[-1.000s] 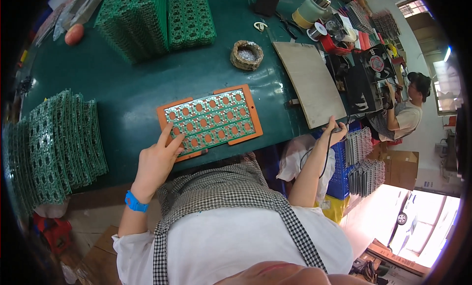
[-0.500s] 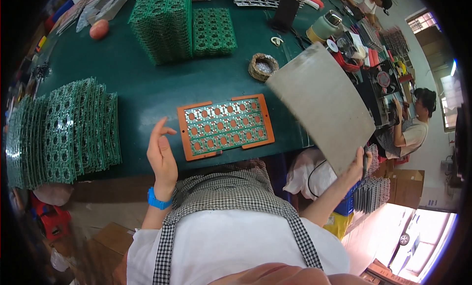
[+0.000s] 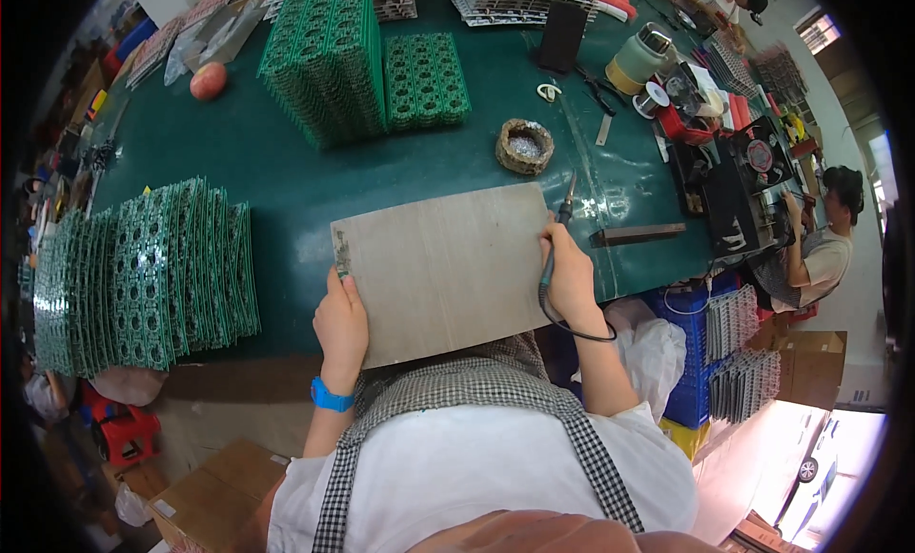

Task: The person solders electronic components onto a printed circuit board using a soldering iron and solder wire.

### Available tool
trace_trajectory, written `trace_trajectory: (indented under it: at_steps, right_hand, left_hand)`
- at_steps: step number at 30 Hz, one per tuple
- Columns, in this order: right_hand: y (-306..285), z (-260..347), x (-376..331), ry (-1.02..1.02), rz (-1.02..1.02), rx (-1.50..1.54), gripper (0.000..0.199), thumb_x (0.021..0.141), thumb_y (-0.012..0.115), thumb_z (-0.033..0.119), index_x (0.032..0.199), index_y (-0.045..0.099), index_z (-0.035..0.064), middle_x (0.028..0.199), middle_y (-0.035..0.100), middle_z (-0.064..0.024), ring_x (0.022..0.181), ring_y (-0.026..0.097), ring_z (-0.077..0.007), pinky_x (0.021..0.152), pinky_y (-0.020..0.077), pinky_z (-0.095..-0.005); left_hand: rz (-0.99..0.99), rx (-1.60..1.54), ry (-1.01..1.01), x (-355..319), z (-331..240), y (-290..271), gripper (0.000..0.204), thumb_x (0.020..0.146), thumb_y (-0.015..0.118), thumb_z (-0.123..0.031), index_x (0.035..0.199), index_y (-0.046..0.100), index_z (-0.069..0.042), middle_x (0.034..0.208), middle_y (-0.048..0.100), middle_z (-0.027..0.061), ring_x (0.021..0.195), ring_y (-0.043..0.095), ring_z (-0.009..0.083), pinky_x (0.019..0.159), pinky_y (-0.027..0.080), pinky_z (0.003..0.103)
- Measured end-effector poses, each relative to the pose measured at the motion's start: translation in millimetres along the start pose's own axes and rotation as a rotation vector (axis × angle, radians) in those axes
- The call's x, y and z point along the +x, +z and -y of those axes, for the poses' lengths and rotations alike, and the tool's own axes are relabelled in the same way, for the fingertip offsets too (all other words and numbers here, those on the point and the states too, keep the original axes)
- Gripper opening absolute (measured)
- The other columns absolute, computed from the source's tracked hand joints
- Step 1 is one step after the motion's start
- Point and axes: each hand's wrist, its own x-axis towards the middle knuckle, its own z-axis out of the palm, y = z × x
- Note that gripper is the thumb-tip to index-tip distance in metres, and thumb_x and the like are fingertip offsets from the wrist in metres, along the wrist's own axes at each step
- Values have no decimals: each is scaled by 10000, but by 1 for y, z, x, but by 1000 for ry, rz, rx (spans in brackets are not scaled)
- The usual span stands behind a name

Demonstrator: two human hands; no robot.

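Observation:
A flat grey board lies on the green table right in front of me and covers the orange-framed panel of green circuit boards seen earlier. My left hand grips the board's left edge, thumb on top. My right hand rests on the board's right edge and also holds a soldering iron with its tip pointing up and its black cord looping below the wrist. A blue band is on my left wrist.
A fanned stack of green circuit panels lies at the left, with two more stacks at the back. A round holder of metal wool, a dark bar, a cup and tools sit to the right. Another person works at far right.
The grey board was lifted from the right side of the table, swung over and laid on the orange-framed panel. My left hand moved from the panel to the board's left edge.

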Motion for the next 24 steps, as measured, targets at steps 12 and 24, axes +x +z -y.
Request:
trace_trajectory:
  at_steps: [12,24]
  right_hand:
    - [-37,-18,-12,164,-72,373,169,858,577,79,981,464,58,1063,607,-182,973,588,-300,789,479,-355]
    - [-129,-161,-101,430,-972,779,282,806,538,-42,1065,440,14,1259,525,-238,1184,504,-285,999,395,-367]
  left_hand:
    - [155,144,91,5,-33,-17,378,975,405,-207,1273,468,18,861,643,252,809,630,394,685,482,461]
    - [422,-995,-125,-5,-1,-46,136,932,516,-84,938,606,16,698,423,-46,616,371,15,493,240,184]
